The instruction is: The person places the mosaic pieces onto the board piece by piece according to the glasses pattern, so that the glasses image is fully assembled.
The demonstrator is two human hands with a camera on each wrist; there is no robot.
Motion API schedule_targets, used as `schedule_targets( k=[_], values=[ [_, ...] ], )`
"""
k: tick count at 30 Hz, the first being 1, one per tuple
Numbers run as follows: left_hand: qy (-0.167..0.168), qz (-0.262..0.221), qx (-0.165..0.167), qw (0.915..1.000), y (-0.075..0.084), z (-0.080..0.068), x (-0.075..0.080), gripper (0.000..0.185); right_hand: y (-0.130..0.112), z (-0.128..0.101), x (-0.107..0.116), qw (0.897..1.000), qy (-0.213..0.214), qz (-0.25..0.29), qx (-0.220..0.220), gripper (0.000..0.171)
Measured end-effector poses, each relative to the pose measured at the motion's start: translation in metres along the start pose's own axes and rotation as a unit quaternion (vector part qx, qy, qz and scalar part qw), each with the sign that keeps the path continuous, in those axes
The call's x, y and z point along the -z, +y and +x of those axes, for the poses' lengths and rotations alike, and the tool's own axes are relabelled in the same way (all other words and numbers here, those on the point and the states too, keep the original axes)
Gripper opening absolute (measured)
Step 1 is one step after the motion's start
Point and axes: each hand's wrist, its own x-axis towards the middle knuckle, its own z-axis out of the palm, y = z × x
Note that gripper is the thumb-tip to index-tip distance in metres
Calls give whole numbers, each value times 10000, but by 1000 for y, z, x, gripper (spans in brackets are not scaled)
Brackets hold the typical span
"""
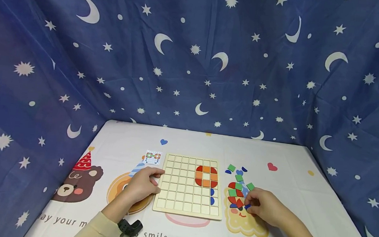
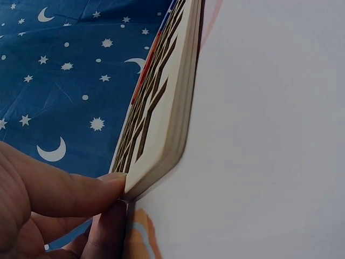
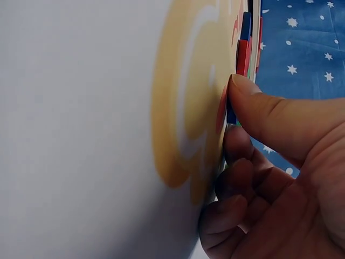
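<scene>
A wooden grid board (image 1: 184,191) lies on the table, with a red and orange ring of tiles (image 1: 206,176) and two blue pieces (image 1: 212,196) set in its right side. My left hand (image 1: 153,180) rests against the board's left edge; in the left wrist view, the thumb (image 2: 81,189) and a finger press on the board's corner (image 2: 161,140). To the right of the board, my right hand (image 1: 248,207) pinches a small blue piece (image 3: 230,114) at the near end of a pile of loose tiles (image 1: 237,189), its thumb (image 3: 275,116) on top.
A small pattern card (image 1: 152,157) lies at the board's far left corner. The white tablecloth (image 1: 290,184) has bear, donut and biscuit prints. Blue star-and-moon curtains (image 1: 193,60) close in the back and both sides. Black wrist mounts show at the near edge.
</scene>
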Motion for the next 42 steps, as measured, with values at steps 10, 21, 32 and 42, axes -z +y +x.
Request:
schedule_targets(
  k=[10,21,32,42],
  values=[
    [18,20,41,10000,1,-1,0,64,-6,-1,2,9998,12,-55,186,24],
    [48,-44,-36,10000,2,-3,0,63,-53,1,-12,9958,8,60,913,25],
    [11,-36,-23,10000,2,-2,-1,63,-87,16,-37,9918,-74,271,1244,25],
    [-13,-36,-22,10000,2,-1,0,64,-98,24,-53,9901,-225,227,1368,24]
  ],
)
